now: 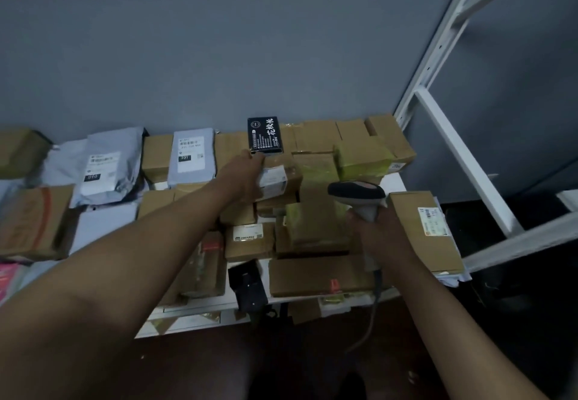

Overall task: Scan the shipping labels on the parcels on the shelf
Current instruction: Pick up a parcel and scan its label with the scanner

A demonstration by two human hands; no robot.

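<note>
Head view of a shelf (397, 180) crowded with parcels. The left hand (242, 177) reaches across the pile and grips a small box (276, 177) at its near left end, fingers curled round the edge; the box sits tilted on top of other cartons, its white label (271, 182) facing up and toward the viewer. The right hand (380, 230) is wrapped round the grip of a scanner (356, 194), whose dark head is aimed leftward at the pile — roughly toward the label, though the exact line of aim cannot be told. A cable (373, 315) trails down from the handle.

The step in hand appears to be presenting this label to the scanner. To do it well, the left hand would best tilt the box so the label lies flat to the scanner's head, with no finger over the barcode; its fingers lie close to the label's left edge, so a slight shift of grip may help. The scanner should be held steady and square to the label, not at a glancing angle — the tape on the neighbouring green-wrapped parcels (359, 157) looks glossy and may throw glare in this dim light.

A black box (266, 135) stands just behind the left hand; grey mailers (109, 165) with labels lie well to the left.
</note>
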